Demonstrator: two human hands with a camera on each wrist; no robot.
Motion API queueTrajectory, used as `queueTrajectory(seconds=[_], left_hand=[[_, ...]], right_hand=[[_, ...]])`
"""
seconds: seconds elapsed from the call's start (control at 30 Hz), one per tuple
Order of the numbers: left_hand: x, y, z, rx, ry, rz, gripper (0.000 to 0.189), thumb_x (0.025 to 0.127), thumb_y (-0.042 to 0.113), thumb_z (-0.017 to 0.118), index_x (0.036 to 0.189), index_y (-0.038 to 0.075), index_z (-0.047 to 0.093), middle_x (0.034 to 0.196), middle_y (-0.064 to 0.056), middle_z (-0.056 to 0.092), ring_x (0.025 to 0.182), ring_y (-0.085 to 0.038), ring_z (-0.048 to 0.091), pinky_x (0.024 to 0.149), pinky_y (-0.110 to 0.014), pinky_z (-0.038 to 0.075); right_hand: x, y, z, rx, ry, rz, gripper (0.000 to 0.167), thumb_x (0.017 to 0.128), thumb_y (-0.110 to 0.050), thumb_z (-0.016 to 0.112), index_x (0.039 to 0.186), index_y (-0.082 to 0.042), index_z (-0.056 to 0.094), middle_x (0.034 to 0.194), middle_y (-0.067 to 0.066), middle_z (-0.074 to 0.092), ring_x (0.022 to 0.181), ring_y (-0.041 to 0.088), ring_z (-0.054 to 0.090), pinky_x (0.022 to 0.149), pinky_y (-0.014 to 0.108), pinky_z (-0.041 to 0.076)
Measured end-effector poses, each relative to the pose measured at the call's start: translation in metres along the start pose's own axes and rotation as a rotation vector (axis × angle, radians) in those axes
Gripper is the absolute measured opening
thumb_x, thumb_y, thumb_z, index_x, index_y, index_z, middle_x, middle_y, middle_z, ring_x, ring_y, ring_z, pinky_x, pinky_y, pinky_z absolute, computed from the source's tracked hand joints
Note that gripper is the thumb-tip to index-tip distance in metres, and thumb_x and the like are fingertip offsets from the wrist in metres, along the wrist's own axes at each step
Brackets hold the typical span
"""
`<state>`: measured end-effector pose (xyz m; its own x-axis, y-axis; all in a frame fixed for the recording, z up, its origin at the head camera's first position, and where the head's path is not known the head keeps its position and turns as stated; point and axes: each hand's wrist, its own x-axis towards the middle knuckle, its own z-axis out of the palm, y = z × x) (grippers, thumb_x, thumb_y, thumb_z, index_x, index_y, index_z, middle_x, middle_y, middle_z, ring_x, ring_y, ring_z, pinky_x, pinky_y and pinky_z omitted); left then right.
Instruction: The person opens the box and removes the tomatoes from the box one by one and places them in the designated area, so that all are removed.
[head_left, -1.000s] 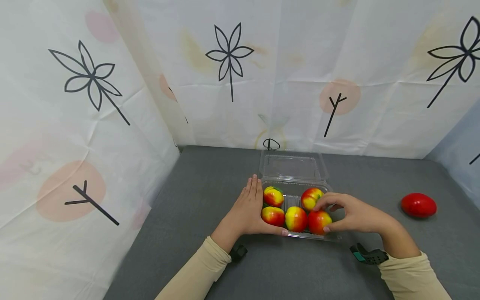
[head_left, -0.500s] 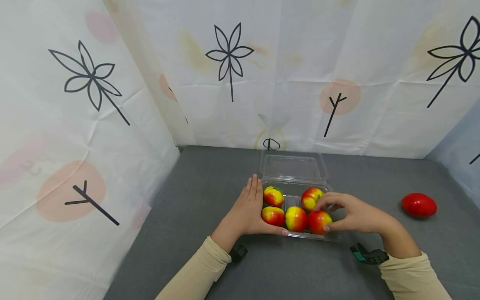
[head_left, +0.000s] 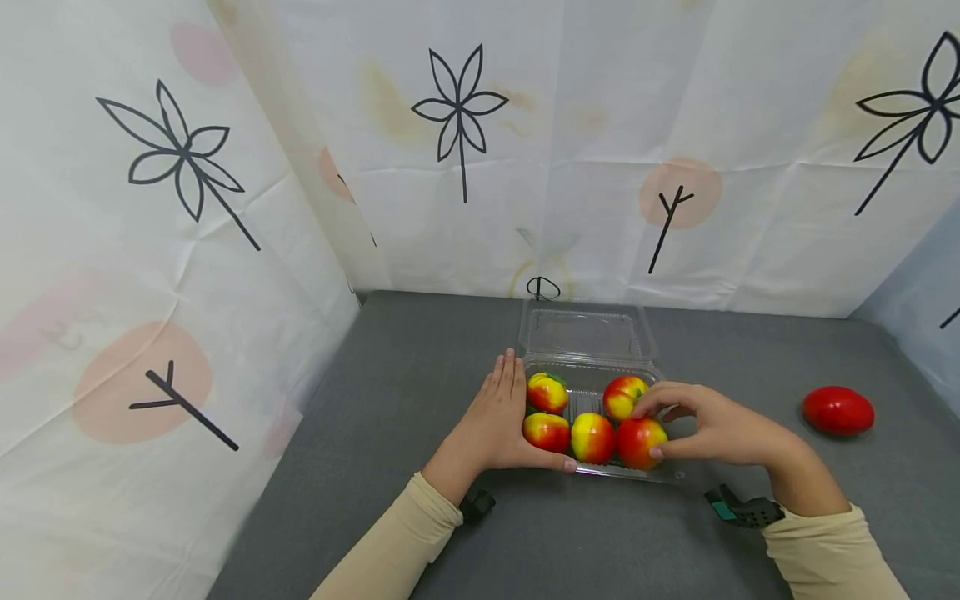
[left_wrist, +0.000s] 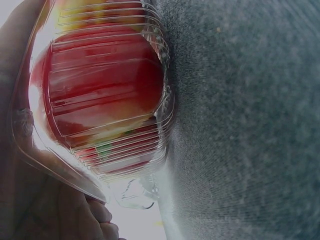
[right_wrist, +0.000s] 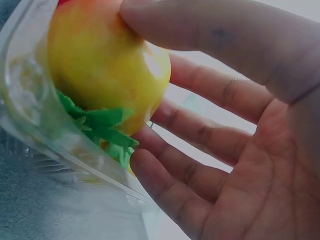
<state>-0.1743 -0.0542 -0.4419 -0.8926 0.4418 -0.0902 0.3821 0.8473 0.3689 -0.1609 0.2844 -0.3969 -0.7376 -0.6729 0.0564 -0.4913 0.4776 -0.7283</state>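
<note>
Right hand [head_left: 718, 427]: nudges right with red-yellow peach [head_left: 640, 444]; thumb and fingertips pinch it;
Peach: at front-right corner of clear clamshell [head_left: 583, 402]; apparently not settled;
Left hand [head_left: 489, 421]: unmoved; fingers together, along its side

A clear plastic box [head_left: 630, 472] lies open and flat on the table, its ribbed lid [head_left: 588, 333] folded back toward twelve o'clock. Inside, glossy red-and-yellow fruits sit at ten o'clock [head_left: 547, 392], eight, six, four and two. The right hand [head_left: 705, 421] pinches the four o'clock fruit [head_left: 640, 443] between thumb and fingers; green leaves [right_wrist: 102, 124] show against its yellow side. The left hand [head_left: 495, 425] lies straight-fingered along the box's nine o'clock side, thumb at the near rim.
</note>
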Motion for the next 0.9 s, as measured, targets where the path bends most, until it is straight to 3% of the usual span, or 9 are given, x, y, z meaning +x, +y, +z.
queueTrajectory(seconds=[0.6, 0.9], left_hand=[[0.0, 0.0, 0.001, -0.003, 0.008, 0.005, 0.15, 0.069, 0.095, 0.065, 0.171, 0.004, 0.004, 0.18, -0.016, -0.003, 0.168, -0.033, -0.005, 0.135, -0.05, 0.015], [0.0, 0.001, 0.001, -0.001, 0.0, -0.002, 0.149, 0.069, 0.095, 0.065, 0.171, 0.005, 0.004, 0.18, -0.015, -0.004, 0.168, -0.033, -0.006, 0.135, -0.049, 0.015]], right_hand=[[-0.012, -0.006, -0.016, -0.065, 0.163, 0.018, 0.042, 0.09, -0.015, 0.086, 0.129, -0.021, 0.07, 0.125, -0.005, 0.069, 0.109, 0.003, 0.063, 0.089, 0.027, 0.06], [-0.019, -0.002, -0.024, -0.048, 0.266, -0.009, 0.046, 0.089, -0.003, 0.084, 0.132, -0.013, 0.069, 0.127, -0.006, 0.067, 0.113, -0.001, 0.062, 0.09, 0.016, 0.058]])
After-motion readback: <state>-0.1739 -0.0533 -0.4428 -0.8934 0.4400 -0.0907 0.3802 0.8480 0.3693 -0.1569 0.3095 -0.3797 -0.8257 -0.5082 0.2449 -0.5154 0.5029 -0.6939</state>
